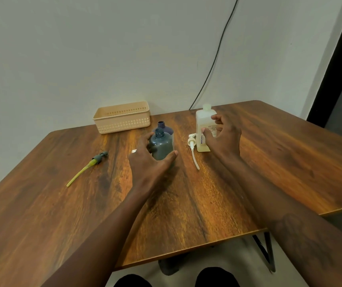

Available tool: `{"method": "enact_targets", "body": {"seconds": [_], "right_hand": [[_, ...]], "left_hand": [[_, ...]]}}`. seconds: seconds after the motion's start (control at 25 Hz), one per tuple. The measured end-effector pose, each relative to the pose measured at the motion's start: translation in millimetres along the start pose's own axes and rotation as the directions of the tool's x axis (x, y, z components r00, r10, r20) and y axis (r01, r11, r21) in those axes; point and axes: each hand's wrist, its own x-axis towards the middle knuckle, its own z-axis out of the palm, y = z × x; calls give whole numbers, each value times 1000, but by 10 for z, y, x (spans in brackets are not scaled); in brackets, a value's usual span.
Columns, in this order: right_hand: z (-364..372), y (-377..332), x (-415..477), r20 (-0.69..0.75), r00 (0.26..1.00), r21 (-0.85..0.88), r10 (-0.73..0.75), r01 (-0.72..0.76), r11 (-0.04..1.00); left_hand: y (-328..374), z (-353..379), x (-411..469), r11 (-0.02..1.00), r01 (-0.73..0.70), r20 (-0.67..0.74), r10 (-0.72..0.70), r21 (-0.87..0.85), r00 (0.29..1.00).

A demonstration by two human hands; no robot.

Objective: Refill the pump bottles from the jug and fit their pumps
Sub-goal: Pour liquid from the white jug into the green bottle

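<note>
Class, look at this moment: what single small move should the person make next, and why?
Probably close the right hand round the white jug and draw it nearer. That hand is spread at the jug, not yet gripping, while the left hand holds the grey bottle, its neck open and ready. The jug looks capped.

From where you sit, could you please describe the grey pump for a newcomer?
On the wooden table, look left, nearer than the beige basket. The grey pump lies alone there; unlike the white pump beside the jug, its tube is yellow.
</note>
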Motion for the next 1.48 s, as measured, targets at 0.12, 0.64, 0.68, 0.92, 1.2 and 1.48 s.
{"method": "enact_targets", "body": {"seconds": [0.12,0.64,0.68,0.92,1.2,1.48], "right_hand": [[41,88,87,-26,1000,6,-15,15,1000],[73,312,400,344,913,142,218,-280,950],[55,308,404,348,913,128,214,-273,954],[38,297,351,315,915,72,251,-287,955],[-60,209,303,275,936,-20,219,-222,975],[-325,-64,164,171,985,-49,-27,36,998]], "left_hand": [[-42,26,35,1000,7,11,-7,0,1000],[-173,-21,74,1000,10,29,-10,17,1000],[-173,-31,76,1000,11,34,-11,13,999],[-175,-124,64,1000,13,41,-14,19,999],[-150,-231,52,999,25,2,-25,42,1000],[-127,-336,-8,997,7,25,-9,72,1000]]}}
